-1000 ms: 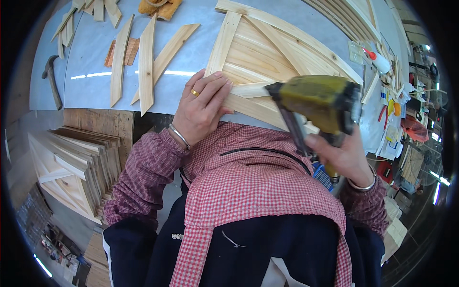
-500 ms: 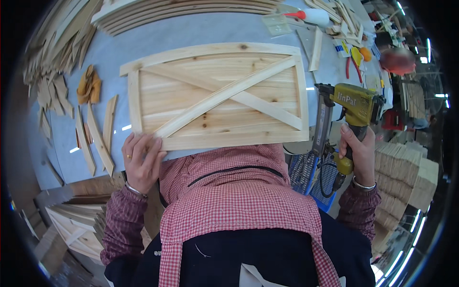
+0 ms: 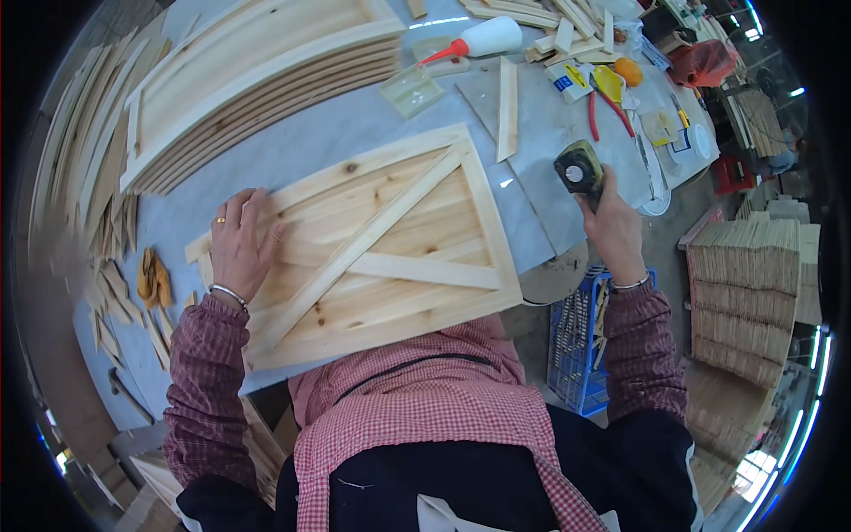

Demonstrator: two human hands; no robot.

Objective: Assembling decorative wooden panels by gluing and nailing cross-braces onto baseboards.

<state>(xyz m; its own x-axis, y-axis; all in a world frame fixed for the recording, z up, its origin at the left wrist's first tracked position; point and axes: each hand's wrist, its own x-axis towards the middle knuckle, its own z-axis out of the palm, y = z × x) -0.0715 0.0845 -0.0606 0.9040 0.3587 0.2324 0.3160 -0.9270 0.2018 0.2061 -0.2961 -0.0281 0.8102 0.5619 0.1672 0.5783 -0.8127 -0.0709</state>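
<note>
A pale wooden panel [image 3: 399, 222] with a framed border and crossed diagonal strips lies at a slant on the table in front of me. My left hand [image 3: 238, 244], fingers stretched out, rests on the panel's left end and covers part of a diagonal strip. Off the panel's right side, my right hand [image 3: 613, 222] is closed around a nail gun [image 3: 581, 167]. Only the yellow-green and black end of the gun shows; its nose and magazine are hidden. It appears held above the table, apart from the panel.
Stacked panels [image 3: 266, 106] stand at the far left beside loose wood strips [image 3: 80, 168]. A white glue bottle [image 3: 490, 37] with a red nozzle lies at the back. Red-handled pliers [image 3: 612, 115] lie at the right. A blue crate [image 3: 576, 355] stands below the table's right edge.
My left hand has gone from the panel's near left corner to farther up its left end. The panel now lies slanted. My right hand has turned the nail gun, showing its end.
</note>
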